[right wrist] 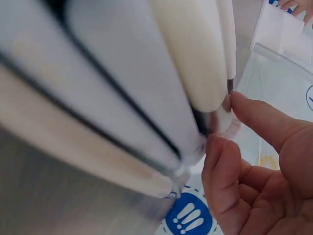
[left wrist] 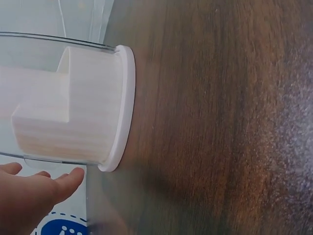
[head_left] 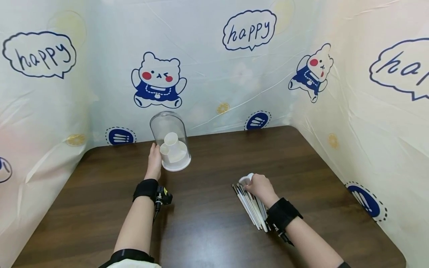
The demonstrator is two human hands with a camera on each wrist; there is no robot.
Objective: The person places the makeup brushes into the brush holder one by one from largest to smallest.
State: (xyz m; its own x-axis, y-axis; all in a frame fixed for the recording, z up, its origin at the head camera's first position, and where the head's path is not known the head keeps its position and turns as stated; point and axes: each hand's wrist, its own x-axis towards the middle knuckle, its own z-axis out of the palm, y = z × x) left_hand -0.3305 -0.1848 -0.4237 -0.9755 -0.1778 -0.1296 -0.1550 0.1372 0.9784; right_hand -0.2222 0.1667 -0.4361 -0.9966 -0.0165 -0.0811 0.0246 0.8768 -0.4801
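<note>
A clear domed brush holder (head_left: 185, 132) with a white base and white tiered compartments (left wrist: 93, 98) stands on the table toward the back, left of centre. My left hand (head_left: 154, 163) is at its left side, fingers extended; whether they touch the wall I cannot tell. Right of centre lies a row of makeup brushes (head_left: 248, 206) with pale handles, side by side. At their far end my right hand (head_left: 263, 187) pinches a brush between thumb and index finger, near a white fluffy head (head_left: 246, 179). A cream handle (right wrist: 195, 58) fills part of the right wrist view, blurred.
The dark wooden table (head_left: 201, 216) has rounded back corners. A pale printed curtain (head_left: 207, 74) with bears and "happy" bubbles encloses its back and sides. Black straps with small cameras (head_left: 164, 195) are worn on both wrists.
</note>
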